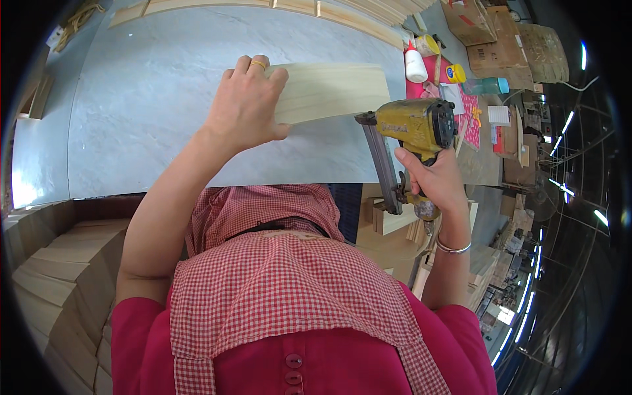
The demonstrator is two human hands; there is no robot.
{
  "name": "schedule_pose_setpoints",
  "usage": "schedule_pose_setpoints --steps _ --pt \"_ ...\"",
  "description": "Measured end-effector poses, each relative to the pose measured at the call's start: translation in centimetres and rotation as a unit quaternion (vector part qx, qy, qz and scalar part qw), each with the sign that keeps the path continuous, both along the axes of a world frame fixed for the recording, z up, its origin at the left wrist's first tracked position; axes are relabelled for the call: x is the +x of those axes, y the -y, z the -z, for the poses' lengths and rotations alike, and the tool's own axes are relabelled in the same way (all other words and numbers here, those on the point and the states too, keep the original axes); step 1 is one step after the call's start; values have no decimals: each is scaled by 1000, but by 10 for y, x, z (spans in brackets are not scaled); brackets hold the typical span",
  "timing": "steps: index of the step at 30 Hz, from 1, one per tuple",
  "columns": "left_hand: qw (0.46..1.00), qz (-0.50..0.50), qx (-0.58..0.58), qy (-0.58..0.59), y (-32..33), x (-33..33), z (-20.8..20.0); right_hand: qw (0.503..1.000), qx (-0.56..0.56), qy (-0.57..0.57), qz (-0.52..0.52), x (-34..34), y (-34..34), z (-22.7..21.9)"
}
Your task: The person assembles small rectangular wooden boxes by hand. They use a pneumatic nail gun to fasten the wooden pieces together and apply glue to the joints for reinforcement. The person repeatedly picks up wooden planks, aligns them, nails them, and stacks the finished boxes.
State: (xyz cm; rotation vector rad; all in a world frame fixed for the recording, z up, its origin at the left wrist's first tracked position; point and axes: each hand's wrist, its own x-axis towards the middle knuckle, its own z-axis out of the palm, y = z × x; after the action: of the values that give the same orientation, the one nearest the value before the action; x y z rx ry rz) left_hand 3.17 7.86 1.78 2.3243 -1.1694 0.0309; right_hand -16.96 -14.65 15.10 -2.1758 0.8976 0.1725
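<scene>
A pale wooden board [332, 91] lies across the grey marbled tabletop [164, 85]. My left hand [249, 104] grips its left end, with the thumb at the near edge and the fingers over the far side. In my right hand [436, 179] is a yellow pneumatic nail gun [413, 125], my fingers wrapped round its handle. The gun's nose is close to the board's near right corner; whether it touches the wood I cannot tell. Its dark magazine slants down toward me, past the table's front edge.
Long wooden strips [230, 3] line the table's far side. At the right stand a white glue bottle [415, 64] with a red tip, a yellow-lidded jar [454, 73] and a teal bottle [486, 86]. Cardboard boxes [497, 49] are beyond them. Stacked wooden pieces [66, 263] sit below left.
</scene>
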Motion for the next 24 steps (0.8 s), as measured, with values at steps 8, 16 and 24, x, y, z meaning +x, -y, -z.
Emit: schedule_pose_setpoints --steps 8,16,24 --pt "1000 0 -19 1 -2 3 4 1000 21 12 2 8 -3 4" --pt "1000 1 -5 -12 -2 5 1 998 47 18 33 5 -1 12" --pt "989 15 -131 -62 -38 5 19 999 -10 28 26 10 -32 1"
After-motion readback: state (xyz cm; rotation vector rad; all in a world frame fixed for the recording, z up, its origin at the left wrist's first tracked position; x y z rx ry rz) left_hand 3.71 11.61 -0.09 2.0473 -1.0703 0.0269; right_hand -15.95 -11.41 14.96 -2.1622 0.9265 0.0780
